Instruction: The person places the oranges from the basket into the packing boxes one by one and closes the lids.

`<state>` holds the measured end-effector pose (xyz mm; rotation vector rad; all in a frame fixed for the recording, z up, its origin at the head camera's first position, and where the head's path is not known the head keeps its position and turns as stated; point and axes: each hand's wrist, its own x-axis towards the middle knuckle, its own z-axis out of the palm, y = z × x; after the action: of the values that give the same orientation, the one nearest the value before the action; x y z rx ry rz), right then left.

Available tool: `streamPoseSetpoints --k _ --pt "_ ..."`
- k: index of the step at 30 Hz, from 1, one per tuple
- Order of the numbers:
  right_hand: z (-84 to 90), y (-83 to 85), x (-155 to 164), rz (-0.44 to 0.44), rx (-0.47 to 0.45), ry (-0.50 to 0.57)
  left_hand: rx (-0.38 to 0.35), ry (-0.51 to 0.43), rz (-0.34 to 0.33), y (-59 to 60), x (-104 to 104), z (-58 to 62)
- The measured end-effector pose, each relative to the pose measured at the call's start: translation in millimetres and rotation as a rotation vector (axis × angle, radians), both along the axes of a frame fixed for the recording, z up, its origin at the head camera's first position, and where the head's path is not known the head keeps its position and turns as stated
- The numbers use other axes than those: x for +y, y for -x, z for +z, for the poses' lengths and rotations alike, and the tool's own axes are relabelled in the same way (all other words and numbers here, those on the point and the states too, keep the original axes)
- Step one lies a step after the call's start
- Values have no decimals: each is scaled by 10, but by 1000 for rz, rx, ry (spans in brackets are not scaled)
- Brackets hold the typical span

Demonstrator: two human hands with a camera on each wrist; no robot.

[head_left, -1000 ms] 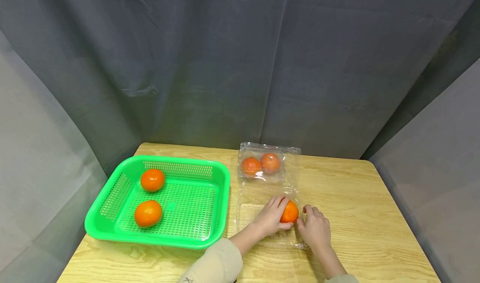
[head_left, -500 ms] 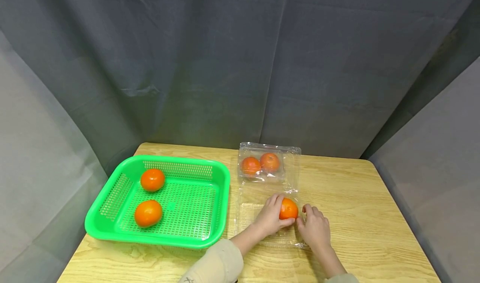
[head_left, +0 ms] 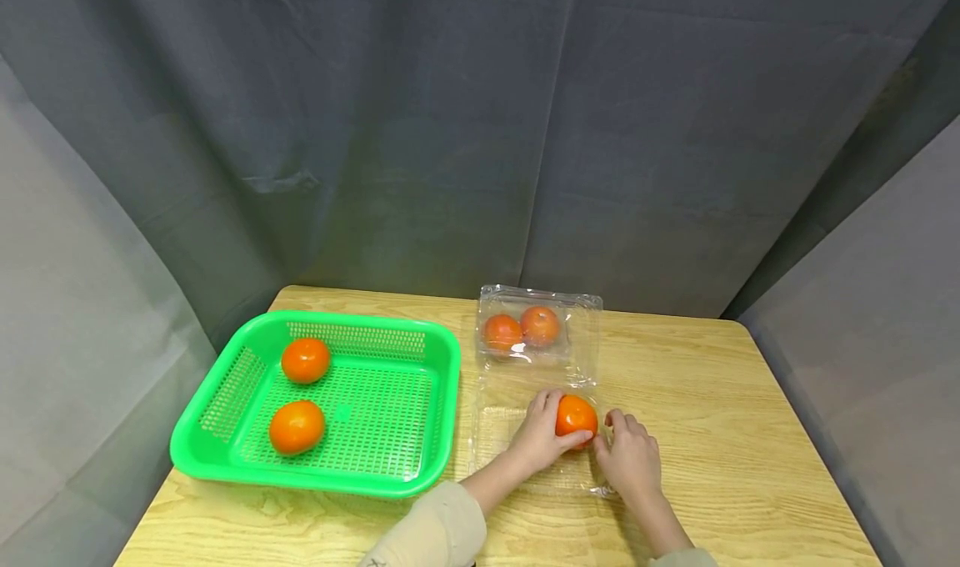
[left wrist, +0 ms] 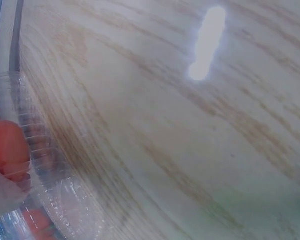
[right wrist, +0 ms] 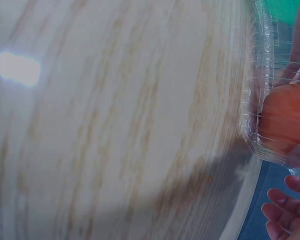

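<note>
Two oranges (head_left: 300, 393) sit in the green basket (head_left: 442, 358); left hand (head_left: 542, 438) grips a third orange (head_left: 576, 415) over the clear clamshell (head_left: 540, 333).

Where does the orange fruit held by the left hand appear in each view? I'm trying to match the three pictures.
Head: the round orange fruit sits right of centre, in the left hand's grip, over the clear plastic clamshell box.
Left wrist: an orange blur at the left edge, behind clear plastic; probably it.
Right wrist: at the right edge, behind ribbed plastic.
Shared landmark: the pale wooden table.
</note>
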<state>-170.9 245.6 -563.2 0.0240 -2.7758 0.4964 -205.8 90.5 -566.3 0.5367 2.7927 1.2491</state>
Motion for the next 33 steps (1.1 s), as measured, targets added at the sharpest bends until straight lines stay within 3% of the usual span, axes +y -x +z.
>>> streamPoseSetpoints --k 18,33 --pt "8 -1 -3 -6 -28 2 -22 -9 5 -28 -44 124" --pt "24 -2 -12 -18 -73 26 333 191 -42 -26 -442 530"
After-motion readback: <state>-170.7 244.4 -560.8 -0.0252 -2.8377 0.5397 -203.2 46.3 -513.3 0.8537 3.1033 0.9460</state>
